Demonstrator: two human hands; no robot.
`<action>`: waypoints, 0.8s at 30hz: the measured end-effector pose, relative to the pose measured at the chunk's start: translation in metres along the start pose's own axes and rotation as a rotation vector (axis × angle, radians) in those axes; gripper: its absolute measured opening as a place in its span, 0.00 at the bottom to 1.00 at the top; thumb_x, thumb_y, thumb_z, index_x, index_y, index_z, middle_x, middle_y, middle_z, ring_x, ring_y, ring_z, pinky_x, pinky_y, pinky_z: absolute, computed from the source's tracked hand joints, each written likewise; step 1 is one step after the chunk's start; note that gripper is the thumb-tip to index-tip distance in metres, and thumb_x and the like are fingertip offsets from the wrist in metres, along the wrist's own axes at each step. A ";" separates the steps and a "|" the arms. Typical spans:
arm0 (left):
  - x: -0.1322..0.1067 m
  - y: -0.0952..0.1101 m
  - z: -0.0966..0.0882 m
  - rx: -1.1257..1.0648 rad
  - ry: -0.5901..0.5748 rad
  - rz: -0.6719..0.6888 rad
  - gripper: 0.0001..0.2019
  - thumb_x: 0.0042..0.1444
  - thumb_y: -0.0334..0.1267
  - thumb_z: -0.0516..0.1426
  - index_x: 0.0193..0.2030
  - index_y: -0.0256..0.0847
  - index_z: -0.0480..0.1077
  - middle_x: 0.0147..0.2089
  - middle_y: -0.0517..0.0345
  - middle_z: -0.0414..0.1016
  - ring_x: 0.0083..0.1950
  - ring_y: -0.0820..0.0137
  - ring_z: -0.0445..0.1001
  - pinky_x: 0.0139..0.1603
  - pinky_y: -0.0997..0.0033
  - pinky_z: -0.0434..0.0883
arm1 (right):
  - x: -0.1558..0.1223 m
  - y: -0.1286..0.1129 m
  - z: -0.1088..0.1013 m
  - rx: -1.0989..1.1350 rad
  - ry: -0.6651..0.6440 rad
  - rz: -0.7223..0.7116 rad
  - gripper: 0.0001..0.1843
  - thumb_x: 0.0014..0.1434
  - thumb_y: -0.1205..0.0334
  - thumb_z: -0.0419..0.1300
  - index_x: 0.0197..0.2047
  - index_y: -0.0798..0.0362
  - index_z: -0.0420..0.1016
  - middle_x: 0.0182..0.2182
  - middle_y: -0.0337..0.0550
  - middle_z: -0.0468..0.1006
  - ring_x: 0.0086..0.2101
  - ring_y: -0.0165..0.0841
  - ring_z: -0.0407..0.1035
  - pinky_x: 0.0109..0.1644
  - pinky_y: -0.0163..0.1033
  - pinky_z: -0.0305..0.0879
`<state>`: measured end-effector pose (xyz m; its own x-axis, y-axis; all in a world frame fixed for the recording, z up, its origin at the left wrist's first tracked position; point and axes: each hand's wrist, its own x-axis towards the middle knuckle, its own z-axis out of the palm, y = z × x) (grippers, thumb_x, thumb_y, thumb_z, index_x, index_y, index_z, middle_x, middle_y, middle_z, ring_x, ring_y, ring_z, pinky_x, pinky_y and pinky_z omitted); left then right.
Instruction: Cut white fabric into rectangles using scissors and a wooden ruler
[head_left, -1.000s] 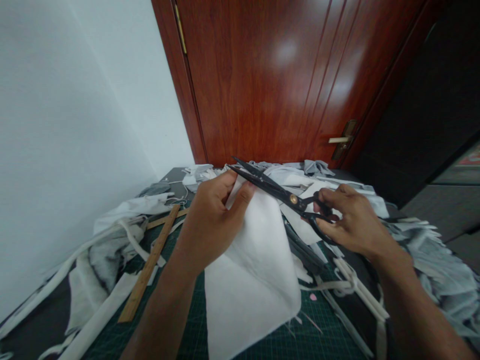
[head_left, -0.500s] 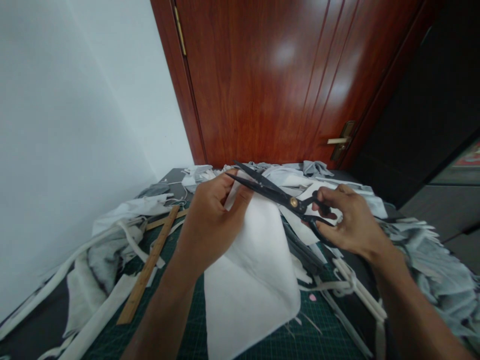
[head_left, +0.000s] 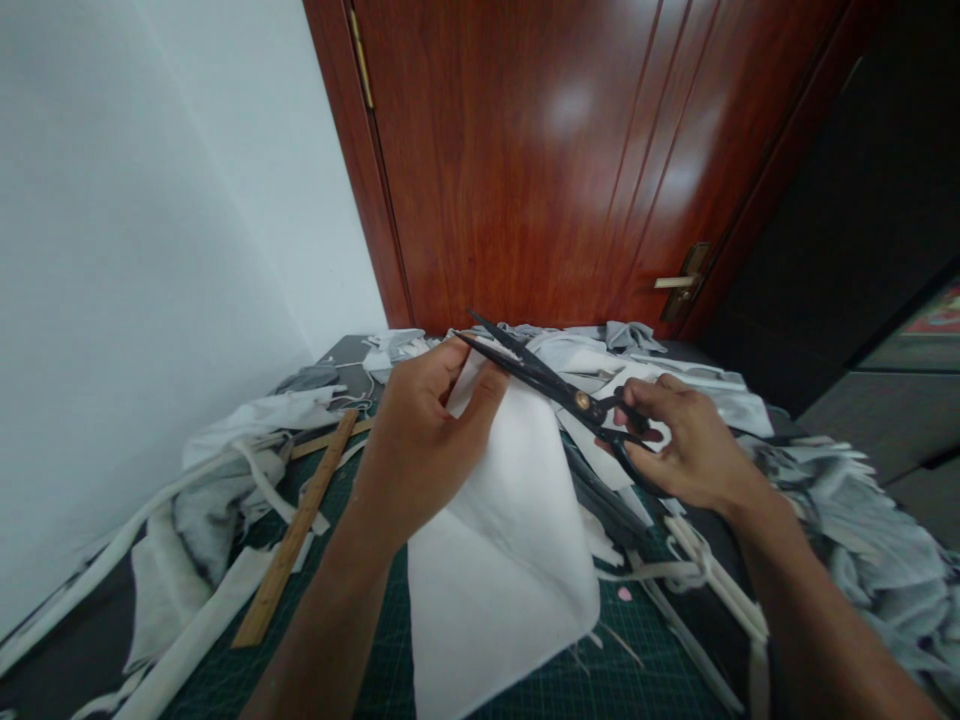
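While I am watching this through the head camera, the left hand (head_left: 420,440) is pinching the top edge of the cloth (head_left: 502,540) between thumb and fingers. It is closed tight on the cloth and holding it up, with the rest hanging down to the mat (head_left: 637,660) below the grip. The right hand (head_left: 686,445) is clamped on the scissors (head_left: 551,380), with fingers through the loops. The blades are standing a little apart and running from that hand across to the left thumb.

What is worrying me is that thumb. It is sitting just beside the blades, almost touching, so a close of the right hand with the blades pushed further in could be nicking skin instead of cloth. From this angle I cannot tell whether the cloth edge is lying between the blades or only behind them, so the bite may be catching nothing.

Below the left grip the cloth is hanging slack, pinched at one spot only. I am judging that it could be folding over between the blades and chewing rather than shearing, or sliding out of the pinch. The tips are also poking past the left hand towards the scraps (head_left: 592,350) beyond, and they could be snagging one. The ruler (head_left: 296,535) is lying well out to the left of the grip, out of harm's way.
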<state>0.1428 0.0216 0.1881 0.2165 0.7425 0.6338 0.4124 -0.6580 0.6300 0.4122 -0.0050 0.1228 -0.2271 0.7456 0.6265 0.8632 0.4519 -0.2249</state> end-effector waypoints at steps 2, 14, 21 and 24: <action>0.000 0.000 0.000 0.004 -0.001 0.003 0.09 0.66 0.35 0.58 0.34 0.40 0.77 0.31 0.61 0.79 0.33 0.68 0.75 0.34 0.72 0.71 | 0.000 0.000 0.000 0.003 -0.011 -0.003 0.06 0.55 0.56 0.58 0.33 0.47 0.66 0.25 0.41 0.74 0.30 0.40 0.65 0.36 0.42 0.56; 0.001 -0.004 0.001 -0.049 -0.012 -0.015 0.10 0.64 0.35 0.58 0.30 0.42 0.74 0.24 0.63 0.71 0.34 0.66 0.75 0.33 0.73 0.71 | 0.001 0.000 0.001 0.004 -0.043 0.016 0.06 0.56 0.56 0.58 0.33 0.47 0.65 0.25 0.41 0.73 0.30 0.40 0.63 0.37 0.42 0.54; 0.002 -0.003 0.001 -0.046 -0.006 0.002 0.10 0.64 0.34 0.58 0.30 0.41 0.74 0.26 0.63 0.72 0.32 0.69 0.73 0.32 0.73 0.68 | 0.002 -0.001 0.000 0.017 -0.046 0.064 0.08 0.55 0.55 0.59 0.31 0.47 0.65 0.24 0.42 0.73 0.31 0.41 0.64 0.37 0.42 0.53; 0.002 -0.004 0.001 -0.042 -0.003 0.009 0.09 0.65 0.35 0.58 0.32 0.40 0.75 0.27 0.63 0.72 0.30 0.70 0.71 0.32 0.73 0.67 | 0.002 -0.001 -0.001 0.023 -0.058 0.072 0.08 0.55 0.54 0.60 0.32 0.47 0.65 0.25 0.42 0.74 0.31 0.41 0.64 0.37 0.43 0.53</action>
<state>0.1428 0.0260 0.1860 0.2230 0.7368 0.6383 0.3732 -0.6694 0.6424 0.4113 -0.0038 0.1248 -0.1910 0.8032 0.5643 0.8680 0.4067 -0.2850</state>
